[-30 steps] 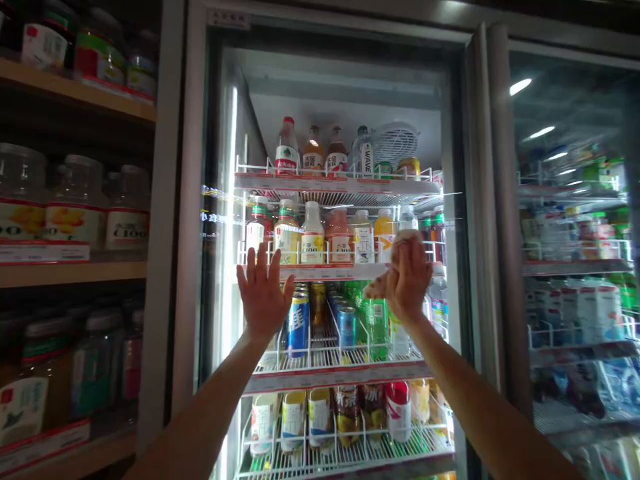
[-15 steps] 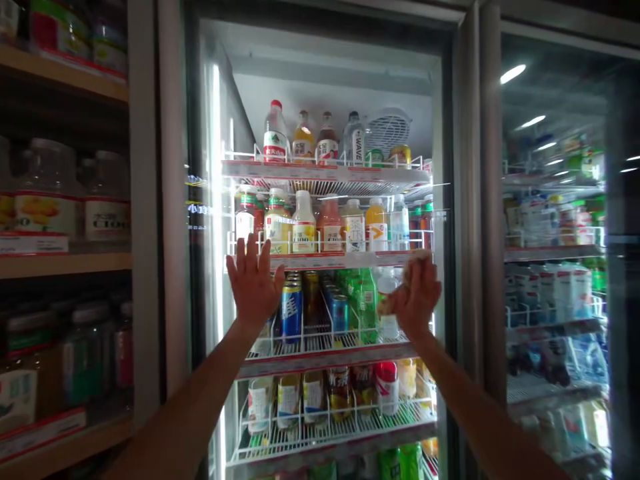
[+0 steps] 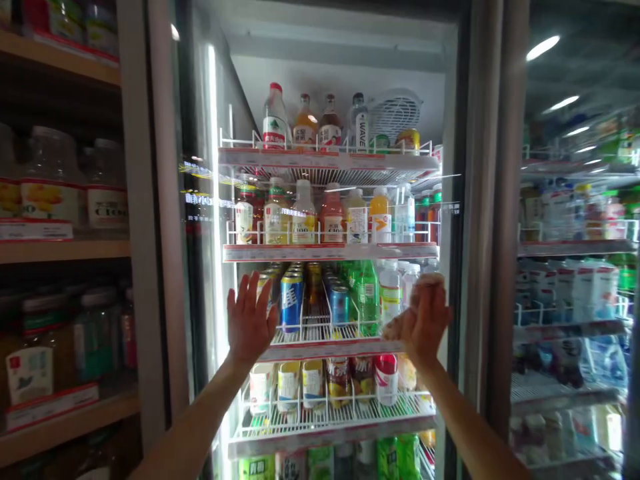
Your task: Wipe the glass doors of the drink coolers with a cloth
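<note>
Cloth [image 3: 397, 327] held bunched beneath right hand [image 3: 427, 325], grip closed over it, near glass door's [image 3: 205, 200] right edge, probably so palm pressure is spread. Left hand [image 3: 250, 327] held splayed near left edge, perhaps for bracing. Bottles [image 3: 333, 217] lined along shelf's [image 3: 300, 253] front edge, presumably for reach.

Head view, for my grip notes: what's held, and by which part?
The right hand holds a cloth, seemingly by its middle; the left hand holds nothing.

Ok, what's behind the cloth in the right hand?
Around the cloth, pale-capped bottles show on the shelf that holds a green bottle. Whatever is directly behind the cloth and right hand is covered.
</note>
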A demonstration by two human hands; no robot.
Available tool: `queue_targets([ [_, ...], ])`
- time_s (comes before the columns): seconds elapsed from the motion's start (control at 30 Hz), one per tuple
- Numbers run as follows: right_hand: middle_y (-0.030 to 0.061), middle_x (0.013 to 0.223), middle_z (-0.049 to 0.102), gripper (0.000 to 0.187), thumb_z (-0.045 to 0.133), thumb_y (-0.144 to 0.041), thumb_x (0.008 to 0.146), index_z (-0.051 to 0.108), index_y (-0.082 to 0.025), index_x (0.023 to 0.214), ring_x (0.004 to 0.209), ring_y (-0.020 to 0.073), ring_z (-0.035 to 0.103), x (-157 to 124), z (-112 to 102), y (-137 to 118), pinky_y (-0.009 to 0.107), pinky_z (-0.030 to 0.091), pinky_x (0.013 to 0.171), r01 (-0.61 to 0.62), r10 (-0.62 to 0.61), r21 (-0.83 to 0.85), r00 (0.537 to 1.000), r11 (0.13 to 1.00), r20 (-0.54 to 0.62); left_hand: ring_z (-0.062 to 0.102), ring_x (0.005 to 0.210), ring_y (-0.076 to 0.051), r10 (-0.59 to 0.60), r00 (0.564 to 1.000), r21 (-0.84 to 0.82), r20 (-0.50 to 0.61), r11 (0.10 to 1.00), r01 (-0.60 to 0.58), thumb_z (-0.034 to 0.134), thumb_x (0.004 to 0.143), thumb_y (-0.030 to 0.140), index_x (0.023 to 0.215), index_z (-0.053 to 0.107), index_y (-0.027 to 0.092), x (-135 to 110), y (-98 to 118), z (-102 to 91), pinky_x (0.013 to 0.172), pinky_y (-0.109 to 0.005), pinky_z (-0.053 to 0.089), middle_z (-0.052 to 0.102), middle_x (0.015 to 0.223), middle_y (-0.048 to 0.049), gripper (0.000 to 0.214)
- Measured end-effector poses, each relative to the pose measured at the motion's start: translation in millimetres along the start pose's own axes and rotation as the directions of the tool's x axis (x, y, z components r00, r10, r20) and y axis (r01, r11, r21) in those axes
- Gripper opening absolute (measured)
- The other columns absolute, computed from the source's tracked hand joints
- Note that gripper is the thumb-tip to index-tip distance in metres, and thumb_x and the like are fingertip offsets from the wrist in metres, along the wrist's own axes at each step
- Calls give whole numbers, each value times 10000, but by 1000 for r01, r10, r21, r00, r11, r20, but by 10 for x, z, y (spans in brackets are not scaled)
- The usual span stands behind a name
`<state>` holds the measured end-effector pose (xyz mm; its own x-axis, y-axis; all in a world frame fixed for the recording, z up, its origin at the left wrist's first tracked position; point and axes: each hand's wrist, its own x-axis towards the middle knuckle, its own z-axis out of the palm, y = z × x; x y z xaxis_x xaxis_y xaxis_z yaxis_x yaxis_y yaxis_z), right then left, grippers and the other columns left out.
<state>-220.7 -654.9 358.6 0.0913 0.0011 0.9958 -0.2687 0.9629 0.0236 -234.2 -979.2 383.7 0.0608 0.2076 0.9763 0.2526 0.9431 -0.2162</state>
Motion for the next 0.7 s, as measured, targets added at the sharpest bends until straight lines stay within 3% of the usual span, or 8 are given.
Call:
queue_targets([
  [0.1, 118, 1420, 378, 583, 385, -201, 855, 245, -224, 1420, 1342, 266, 289, -316, 82, -412, 502, 270, 1052, 146, -149, 42, 983, 988, 107, 179, 1385, -248, 0, 1000, -17, 10, 1000, 0, 466, 847, 234, 1424, 212, 237, 23, -10, -7, 1114, -469, 160, 235, 1490, -102, 631],
  [0.17, 91, 1395, 422, 585, 407, -180, 844, 272, -250, 1409, 1343, 244, 292, -451, 91, -474, 490, 209, 1088, 217, -228, 84, 959, 973, 168, 172, 1387, -247, 0, 1000, -29, 19, 1000, 0, 466, 849, 231, 1425, 208, 241, 26, -5, -22, 1116, -468, 158, 229, 1492, -101, 631],
  [0.23, 112, 1420, 381, 593, 401, -181, 849, 247, -243, 1418, 1336, 254, 302, -492, 36, -267, 523, 182, 1083, 157, -161, 40, 975, 987, 156, 162, 1389, -248, -2, 999, -37, 34, 999, 4, 454, 857, 229, 1428, 194, 242, 9, 13, -39, 1116, -473, 156, 217, 1495, -101, 628],
  [0.3, 156, 1450, 313, 589, 390, -211, 861, 225, -221, 1427, 1320, 296, 319, -490, -47, 90, 585, 200, 1042, 16, -11, -56, 996, 998, 85, 149, 1391, -250, -21, 999, -36, 48, 999, 23, 431, 867, 224, 1432, 182, 238, -26, 45, -45, 1116, -482, 150, 205, 1498, -103, 618],
  [0.4, 213, 1464, 243, 588, 379, -252, 868, 228, -161, 1428, 1318, 366, 293, -544, -128, 421, 637, 245, 979, -179, 181, -118, 983, 977, 7, 132, 1395, -249, -63, 996, -15, 56, 998, 64, 405, 876, 225, 1435, 167, 232, -86, 98, -29, 1117, -491, 136, 193, 1502, -107, 608],
  [0.47, 212, 1474, 216, 606, 380, -249, 864, 201, -152, 1435, 1337, 367, 255, -654, -131, 310, 619, 265, 981, -180, 183, -89, 983, 980, 24, 129, 1397, -245, -85, 995, -1, 56, 996, 85, 395, 880, 235, 1435, 171, 224, -109, 124, -12, 1118, -489, 130, 196, 1501, -113, 598],
  [0.6, 141, 1464, 291, 618, 397, -184, 851, 197, -220, 1434, 1370, 287, 218, -895, -59, -248, 545, 231, 1051, 59, -65, 44, 982, 997, 175, 131, 1396, -248, -97, 993, 1, 59, 995, 97, 373, 886, 244, 1429, 199, 195, -98, 139, -5, 1117, -495, 130, 209, 1495, -132, 572],
  [0.7, 135, 1445, 334, 603, 404, -168, 847, 234, -226, 1423, 1365, 273, 239, -909, -45, -266, 547, 209, 1060, 68, -77, 48, 977, 996, 201, 129, 1395, -252, -76, 994, -14, 77, 997, 77, 389, 881, 236, 1425, 211, 189, -109, 128, -43, 1116, -493, 142, 209, 1493, -137, 574],
])
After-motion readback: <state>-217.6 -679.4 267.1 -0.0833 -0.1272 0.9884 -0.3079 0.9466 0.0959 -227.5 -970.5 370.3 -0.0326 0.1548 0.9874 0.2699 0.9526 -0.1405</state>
